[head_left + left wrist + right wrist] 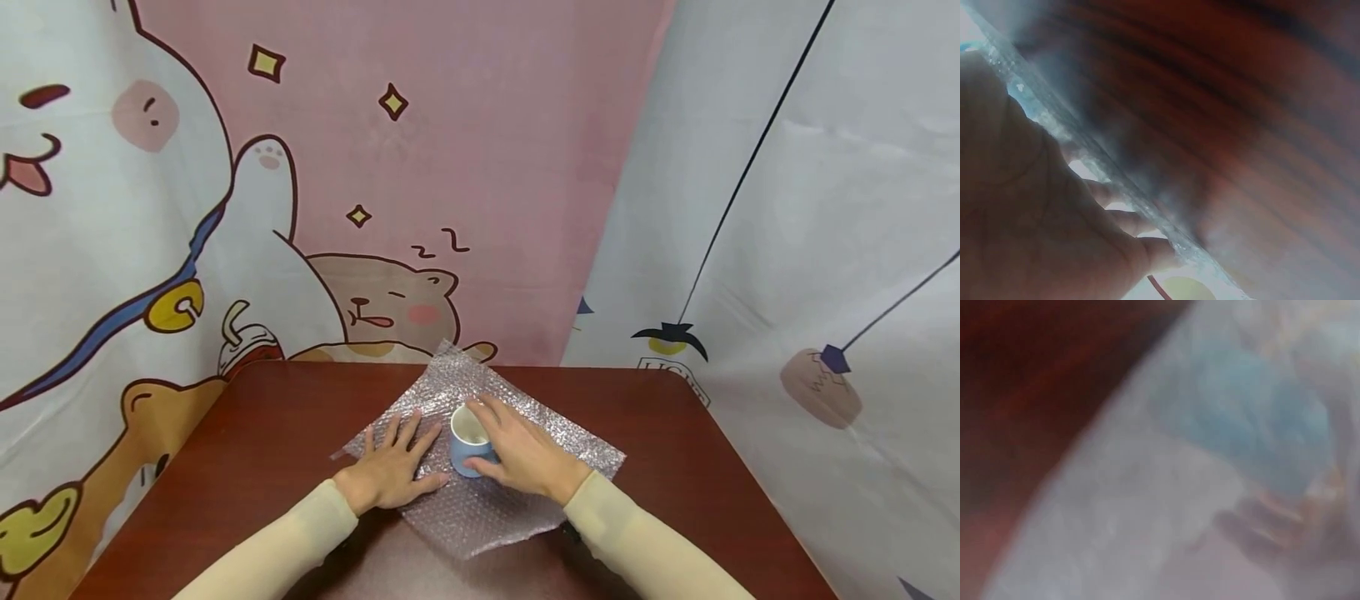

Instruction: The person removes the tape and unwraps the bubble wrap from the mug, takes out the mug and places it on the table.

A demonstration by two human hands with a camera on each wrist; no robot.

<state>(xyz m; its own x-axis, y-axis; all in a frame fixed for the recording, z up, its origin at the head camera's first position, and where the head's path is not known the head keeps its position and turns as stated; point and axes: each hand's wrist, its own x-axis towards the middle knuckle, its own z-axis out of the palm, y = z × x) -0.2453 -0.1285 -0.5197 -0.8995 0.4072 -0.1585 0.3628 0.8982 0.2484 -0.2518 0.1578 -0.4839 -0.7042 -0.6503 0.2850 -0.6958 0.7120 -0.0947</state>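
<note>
A light-blue mug [460, 455] with a pale inside stands on a sheet of clear bubble wrap [472, 529] in the head view. My right hand [525, 447] holds it from the right, thumb low on the near side and fingers by the rim. Any handle is hidden. To the left, my left hand [390, 472] rests on the wrap with its fingers spread, its thumb pointing at the mug. In the left wrist view the edge of the wrap [1129, 187] runs along below the palm. Blur covers the right wrist view, where the mug [1241, 412] is a blue patch.
The sheet lies cornerwise on a dark red-brown table [675, 475], its far corner reaching the table's back edge. Behind the table hangs a cloth [487, 150] printed with cartoon animals.
</note>
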